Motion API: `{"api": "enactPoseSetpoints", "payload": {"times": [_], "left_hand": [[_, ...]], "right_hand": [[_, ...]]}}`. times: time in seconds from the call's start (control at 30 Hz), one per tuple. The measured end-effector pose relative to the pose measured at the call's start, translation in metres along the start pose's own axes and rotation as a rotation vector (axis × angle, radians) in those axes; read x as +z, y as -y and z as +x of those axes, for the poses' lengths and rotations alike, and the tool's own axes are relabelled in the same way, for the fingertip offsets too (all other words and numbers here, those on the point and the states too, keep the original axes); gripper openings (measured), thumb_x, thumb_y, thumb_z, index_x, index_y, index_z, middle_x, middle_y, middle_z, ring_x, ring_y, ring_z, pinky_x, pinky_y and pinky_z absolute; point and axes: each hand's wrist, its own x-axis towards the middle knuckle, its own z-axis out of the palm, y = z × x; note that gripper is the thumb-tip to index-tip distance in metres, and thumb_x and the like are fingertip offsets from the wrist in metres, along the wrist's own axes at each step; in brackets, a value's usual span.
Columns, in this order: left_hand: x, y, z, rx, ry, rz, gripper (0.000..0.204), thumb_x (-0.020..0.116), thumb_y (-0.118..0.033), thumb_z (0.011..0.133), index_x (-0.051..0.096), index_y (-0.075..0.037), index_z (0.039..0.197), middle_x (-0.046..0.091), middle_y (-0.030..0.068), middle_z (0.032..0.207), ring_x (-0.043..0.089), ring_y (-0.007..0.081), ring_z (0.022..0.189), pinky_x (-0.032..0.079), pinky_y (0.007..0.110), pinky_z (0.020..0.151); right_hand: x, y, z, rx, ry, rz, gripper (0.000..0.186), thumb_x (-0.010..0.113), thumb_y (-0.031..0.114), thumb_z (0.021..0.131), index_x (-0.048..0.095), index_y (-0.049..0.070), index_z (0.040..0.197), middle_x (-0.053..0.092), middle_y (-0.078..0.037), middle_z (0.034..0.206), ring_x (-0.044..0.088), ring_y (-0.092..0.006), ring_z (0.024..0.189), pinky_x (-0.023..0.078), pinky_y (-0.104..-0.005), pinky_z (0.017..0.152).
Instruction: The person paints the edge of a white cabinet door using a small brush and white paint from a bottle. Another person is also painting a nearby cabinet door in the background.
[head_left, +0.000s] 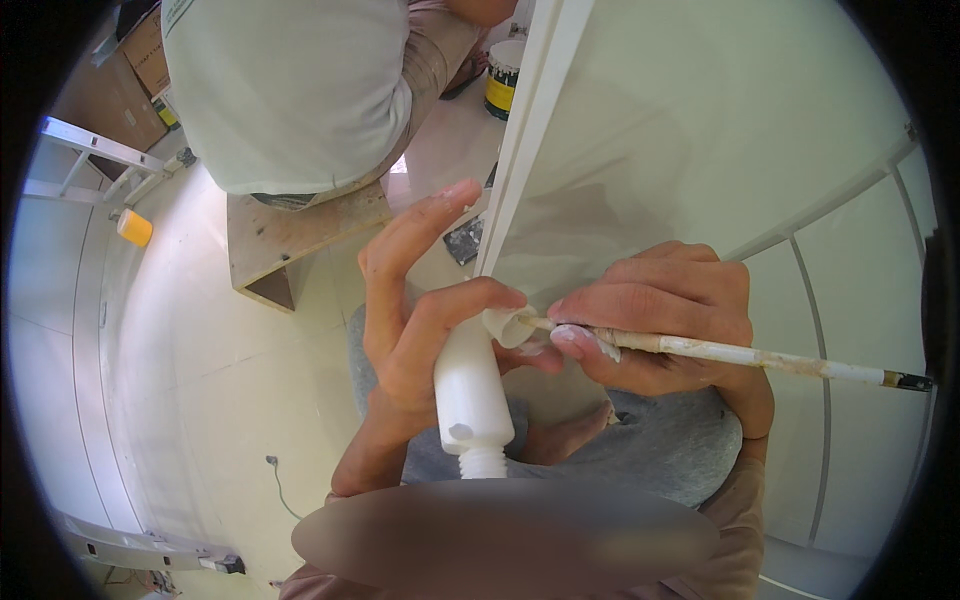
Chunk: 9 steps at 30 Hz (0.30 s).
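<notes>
Fingers of my left hand (415, 330) are wrapped around a white plastic bottle (470, 385), thumb curled over its upper end, index finger stretched straight out toward the far side. The bottle hangs neck-down, its threaded mouth pointing near, toward my lap. My right hand (665, 325) is pinched closed on a thin paint-smeared brush (760, 355), gripping it close to the working end; the long handle runs off to the right, ending in a dark tip.

Between the two hands sits a small white cap (507, 325), held at the top of the bottle against my left fingers, and the brush tip is poked right into it. I judge the step in hand is loading or stirring white paint in that cap with the brush. The next move, as I read it, calls for lifting the tip out without dripping and carrying it to the white panel edge (520, 150) that rises just behind the hands, so the wrist has to stay steady and the cap level.

So the cap is touching the left fingertips, and just left of the right thumb. Far left, another person in a pale shirt (290, 90) sits on a wooden stool (290, 235), with a paint can (503, 80) beyond and an aluminium ladder (90, 160) lying at the left.
</notes>
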Motion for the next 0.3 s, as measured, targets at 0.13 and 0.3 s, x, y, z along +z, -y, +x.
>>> {"api": "enactPoseSetpoints", "payload": {"times": [0.13, 0.3], "left_hand": [[0.0005, -0.0005, 0.0010, 0.003, -0.009, 0.011, 0.043, 0.082, -0.042, 0.067, 0.065, -0.007, 0.084, 0.056, 0.0219, 0.129, 0.055, 0.0334, 0.116, 0.043, 0.040, 0.094], [0.0016, 0.0017, -0.0001, 0.001, -0.015, 0.005, 0.042, 0.081, -0.044, 0.069, 0.065, -0.008, 0.085, 0.056, 0.0215, 0.130, 0.055, 0.0328, 0.116, 0.042, 0.040, 0.096]], "right_hand": [[-0.0001, -0.0007, 0.0001, -0.008, 0.003, 0.010, 0.014, 0.078, 0.005, 0.071, 0.071, 0.000, 0.082, 0.066, -0.007, 0.061, 0.063, -0.0180, 0.047, 0.049, -0.0260, 0.043], [-0.0010, -0.0014, -0.0007, 0.019, 0.032, 0.032, 0.014, 0.077, 0.004, 0.072, 0.071, 0.000, 0.083, 0.067, -0.007, 0.062, 0.064, -0.0188, 0.048, 0.050, -0.0258, 0.044]]}}
